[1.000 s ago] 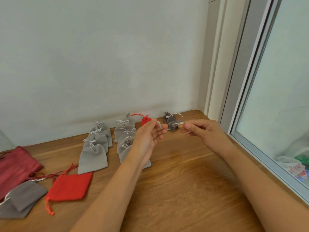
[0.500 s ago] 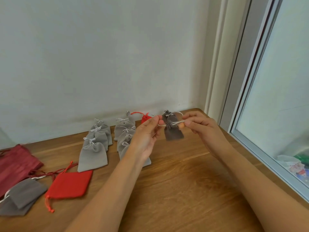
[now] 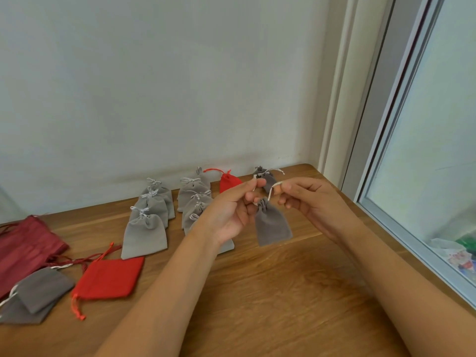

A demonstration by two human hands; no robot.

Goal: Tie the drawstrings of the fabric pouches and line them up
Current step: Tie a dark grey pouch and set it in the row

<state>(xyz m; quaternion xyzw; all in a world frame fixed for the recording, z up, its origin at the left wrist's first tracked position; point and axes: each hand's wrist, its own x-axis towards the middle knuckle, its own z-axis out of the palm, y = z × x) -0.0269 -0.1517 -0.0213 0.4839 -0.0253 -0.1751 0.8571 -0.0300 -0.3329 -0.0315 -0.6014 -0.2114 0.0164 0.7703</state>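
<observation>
A dark grey pouch (image 3: 272,226) hangs in the air between my hands, its mouth gathered. My left hand (image 3: 231,207) pinches one white drawstring end near its fingertips. My right hand (image 3: 306,199) pinches the other white drawstring (image 3: 271,192) end, which stands up from the pouch. Behind them, tied light grey pouches lie in two rows (image 3: 150,217) (image 3: 193,199), with a tied red pouch (image 3: 229,182) and a tied dark grey pouch (image 3: 268,176) near the wall.
On the wooden table (image 3: 270,292) at the left lie a flat red pouch (image 3: 110,278), two dark grey pouches (image 3: 36,295) and a maroon pouch (image 3: 23,248). A wall runs behind; a window frame (image 3: 386,215) borders the right side.
The dark grey pouch has dropped lower and now hangs below my fingers. My hands have tilted so the string ends point up instead of stretching level between them.
</observation>
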